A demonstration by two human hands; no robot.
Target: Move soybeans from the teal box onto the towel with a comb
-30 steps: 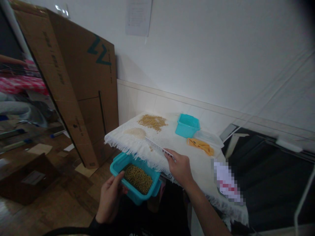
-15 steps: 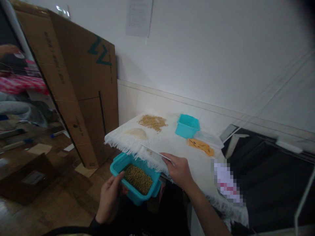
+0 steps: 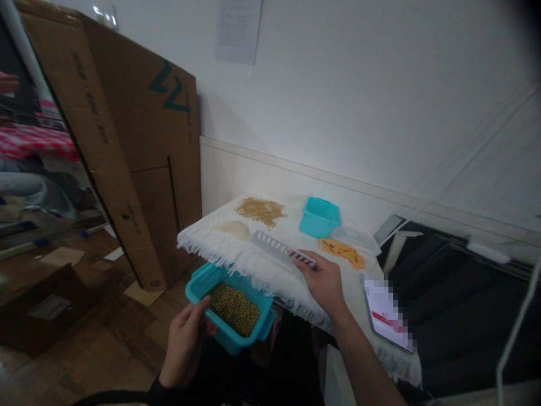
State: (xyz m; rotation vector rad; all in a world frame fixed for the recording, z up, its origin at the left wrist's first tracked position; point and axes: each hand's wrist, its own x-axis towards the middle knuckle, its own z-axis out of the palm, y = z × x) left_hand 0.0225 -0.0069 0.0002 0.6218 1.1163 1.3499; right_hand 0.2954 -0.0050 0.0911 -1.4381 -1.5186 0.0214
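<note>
My left hand [image 3: 186, 338] grips the near left rim of a teal plastic tub [image 3: 264, 316], thumb over the edge. Small round greenish beans [image 3: 236, 310] fill its lower part. The tub is held just below the table's fringed front edge. In my right hand [image 3: 325, 285] is a thin flat card [image 3: 274, 248] with a row of pale stripes, its broad face tilted up over the white cloth [image 3: 291, 287]. Beyond the card's far end lies a pale heap of fine grains [image 3: 232, 228]. Behind that, yellowish beans [image 3: 260, 210] are spread out.
A second teal tub [image 3: 320, 219] stands at the back of the table, beside a clear lid [image 3: 359, 239] and an orange cloth [image 3: 341, 252]. A phone [image 3: 386, 316] lies at the right edge. To the left rises a large cardboard box [image 3: 147, 141]. Another person's hand [image 3: 8, 83] shows far left.
My right hand has moved right and slightly up, turning the card from edge-on to show its striped face. My left hand and the tub have hardly moved.
</note>
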